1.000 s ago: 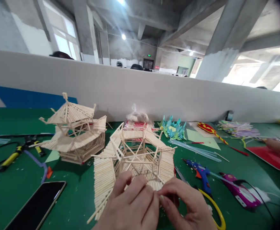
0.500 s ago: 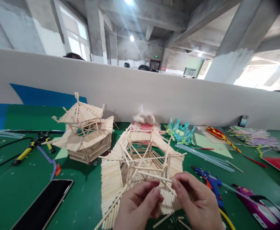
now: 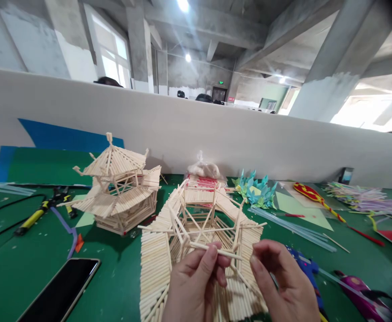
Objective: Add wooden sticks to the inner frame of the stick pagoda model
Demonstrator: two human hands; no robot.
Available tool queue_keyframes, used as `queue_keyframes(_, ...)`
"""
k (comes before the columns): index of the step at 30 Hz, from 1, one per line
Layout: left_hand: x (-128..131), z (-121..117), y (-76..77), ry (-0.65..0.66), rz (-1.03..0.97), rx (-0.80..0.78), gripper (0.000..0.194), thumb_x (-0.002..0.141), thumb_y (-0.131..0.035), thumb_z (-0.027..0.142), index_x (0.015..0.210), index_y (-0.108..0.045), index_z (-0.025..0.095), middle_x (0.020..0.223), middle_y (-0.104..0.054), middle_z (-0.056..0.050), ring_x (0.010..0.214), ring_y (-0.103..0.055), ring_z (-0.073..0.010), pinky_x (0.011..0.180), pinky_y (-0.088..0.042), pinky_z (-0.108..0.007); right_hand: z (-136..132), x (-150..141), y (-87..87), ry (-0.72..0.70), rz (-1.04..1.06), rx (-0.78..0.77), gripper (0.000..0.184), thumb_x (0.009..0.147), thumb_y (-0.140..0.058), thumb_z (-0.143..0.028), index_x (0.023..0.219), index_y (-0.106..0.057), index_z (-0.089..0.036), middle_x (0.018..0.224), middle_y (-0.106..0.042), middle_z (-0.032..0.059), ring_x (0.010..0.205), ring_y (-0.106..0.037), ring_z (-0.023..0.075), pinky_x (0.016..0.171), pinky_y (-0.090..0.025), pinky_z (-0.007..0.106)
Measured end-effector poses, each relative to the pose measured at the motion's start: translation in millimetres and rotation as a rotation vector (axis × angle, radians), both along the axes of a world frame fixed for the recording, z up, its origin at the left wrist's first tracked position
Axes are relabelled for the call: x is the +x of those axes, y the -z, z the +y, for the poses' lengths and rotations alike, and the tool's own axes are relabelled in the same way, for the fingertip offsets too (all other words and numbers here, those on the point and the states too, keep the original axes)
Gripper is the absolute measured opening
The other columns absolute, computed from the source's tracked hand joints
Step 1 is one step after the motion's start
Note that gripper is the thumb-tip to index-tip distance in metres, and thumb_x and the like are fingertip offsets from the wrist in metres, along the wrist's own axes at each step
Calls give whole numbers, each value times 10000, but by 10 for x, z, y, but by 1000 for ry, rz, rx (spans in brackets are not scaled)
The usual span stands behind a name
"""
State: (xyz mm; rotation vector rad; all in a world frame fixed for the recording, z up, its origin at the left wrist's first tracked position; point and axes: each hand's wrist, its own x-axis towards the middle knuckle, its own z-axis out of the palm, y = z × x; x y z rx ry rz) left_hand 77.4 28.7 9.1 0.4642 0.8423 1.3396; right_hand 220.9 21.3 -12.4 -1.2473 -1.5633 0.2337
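Observation:
My left hand (image 3: 196, 277) pinches a thin wooden stick (image 3: 229, 254) between thumb and fingertips. It is over the near side of a many-sided stick model (image 3: 153, 264), which has sloping roof panels and an open frame of posts and crossed sticks in its middle. Just past the stick's right end, my right hand (image 3: 279, 277) has its fingers curled, thumb and index tips slightly apart, with nothing visible between them. Both hands hide part of the model's front. To the left stands a similar pavilion model (image 3: 120, 188) with a pointed roof.
A phone (image 3: 61, 290) lies at front left, near pliers (image 3: 60, 197). At right are a blue glue gun (image 3: 303, 264), a purple tool (image 3: 360, 290) and clear glue sticks (image 3: 292, 228). Behind sit a folded-paper piece (image 3: 256, 190) and a white partition (image 3: 266, 143).
My right hand has let go of the stick's right end and moved a little right. My left hand now has the stick alone. The view has shifted slightly.

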Motion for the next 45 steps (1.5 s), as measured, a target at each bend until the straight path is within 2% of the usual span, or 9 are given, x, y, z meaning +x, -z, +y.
queue_keyframes(5, -18, 23, -12, 16, 11, -5, 235, 573, -813, 325, 640, -723, 118, 543, -661, -28, 415, -499, -42, 477, -411, -156, 46, -32, 19, -32, 14, -39, 219, 840, -532, -285, 1057, -512, -262, 747, -631, -13, 619, -620, 122, 495, -489, 175)
queue_keyframes(11, -46, 39, 0, 54, 12, -8, 276, 583, -802, 371, 628, -714, 113, 496, -644, -12, 318, -414, 1, 384, -314, -125, 7, -161, 42, 16, 131, -123, 234, 835, -523, -355, 1035, -552, -238, 757, -615, -7, 657, -594, 126, 524, -445, 198)
queue_keyframes(17, -46, 63, 24, 68, -1, -11, 302, 554, -816, 391, 666, -732, 122, 530, -662, -15, 370, -489, -18, 455, -377, -127, 18, -128, 54, -28, 74, -130, 230, 853, -506, -326, 1061, -533, -232, 779, -613, 3, 665, -603, 129, 518, -447, 195)
queue_keyframes(22, -52, 46, 3, 65, -13, -25, 293, 548, -820, 385, 613, -717, 119, 561, -679, -29, 394, -517, -36, 502, -427, -149, 50, -39, 29, -169, -111, -73, 309, 827, -549, -226, 1127, -479, -233, 794, -595, 1, 619, -592, 111, 520, -483, 178)
queue_keyframes(24, -52, 42, -9, 59, -16, -34, 284, 553, -819, 380, 651, -727, 129, 573, -684, -25, 410, -522, -37, 516, -435, -145, 54, -43, -3, -196, -135, -58, 325, 808, -554, -187, 1123, -478, -221, 794, -582, 3, 581, -561, 99, 508, -480, 178)
queue_keyframes(30, -47, 36, -13, 33, 3, -76, 327, 509, -845, 352, 733, -744, 137, 536, -664, -13, 452, -541, -62, 530, -456, -143, 83, -115, -107, -180, -98, 0, 263, 777, -537, -118, 1027, -539, -198, 747, -572, -6, 577, -514, 92, 510, -450, 174)
queue_keyframes(38, -51, 32, 26, 9, 11, -28, 296, 525, -842, 328, 729, -737, 141, 614, -697, -26, 497, -574, -79, 584, -497, -165, 133, -78, -100, -171, -89, -60, 88, 831, -488, -174, 851, -573, -190, 710, -571, -2, 589, -508, 106, 531, -420, 206)
queue_keyframes(45, -54, 71, 36, 18, 8, -25, 280, 532, -839, 327, 726, -735, 154, 632, -702, -23, 500, -580, -87, 582, -509, -178, 144, -87, -137, -241, 5, -73, 186, 787, -529, -146, 962, -580, -186, 741, -576, 1, 611, -520, 107, 543, -434, 200)
